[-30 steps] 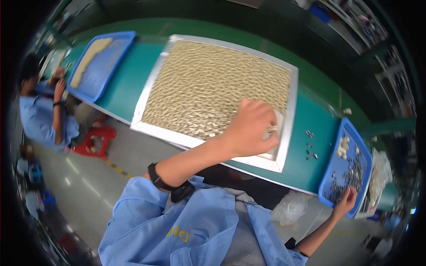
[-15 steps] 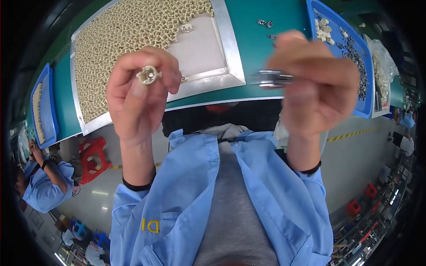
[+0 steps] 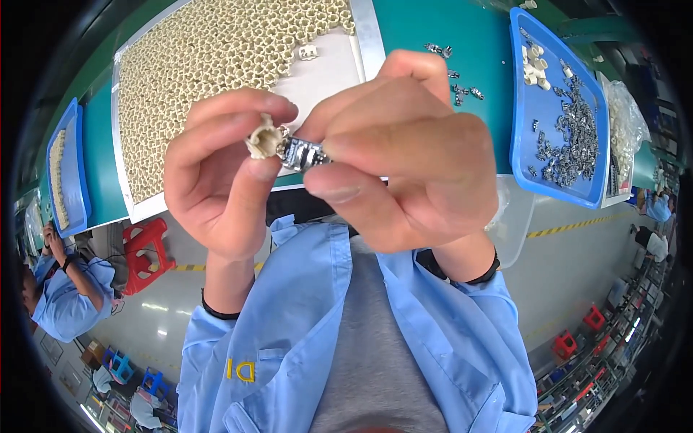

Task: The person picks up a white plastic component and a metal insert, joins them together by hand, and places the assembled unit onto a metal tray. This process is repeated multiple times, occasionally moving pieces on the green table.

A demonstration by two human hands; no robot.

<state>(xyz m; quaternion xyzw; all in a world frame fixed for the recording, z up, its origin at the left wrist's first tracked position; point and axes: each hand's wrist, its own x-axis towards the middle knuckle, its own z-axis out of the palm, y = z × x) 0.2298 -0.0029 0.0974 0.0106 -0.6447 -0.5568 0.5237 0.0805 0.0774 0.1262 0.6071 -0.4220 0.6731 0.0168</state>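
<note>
My left hand [image 3: 224, 169] pinches a small cream-coloured socket-like part [image 3: 265, 140] between thumb and fingers, its hollow opening showing. My right hand [image 3: 415, 148] grips a shiny metal fitting [image 3: 299, 154] with thumb and forefinger. The fitting's left end meets the right side of the cream part; whether it sits inside it I cannot tell. Both hands are raised near the table's front edge. Behind them, a metal-framed tray [image 3: 148, 208] bears a dense layer of similar cream parts [image 3: 195, 65], with one [image 3: 308, 52] apart on its bare stretch.
A blue tray [image 3: 521, 137] at right holds metal fittings [image 3: 574, 137] and white caps [image 3: 535, 71]. Loose fittings [image 3: 459, 94] lie on the green tabletop [image 3: 411, 29]. Another blue tray [image 3: 76, 169] stands at left, near a co-worker [image 3: 72, 289] and a red stool [image 3: 148, 252].
My right hand has moved left with the metal fitting, bringing it against the cream part. My left hand has turned the cream part and shifted it slightly right.
</note>
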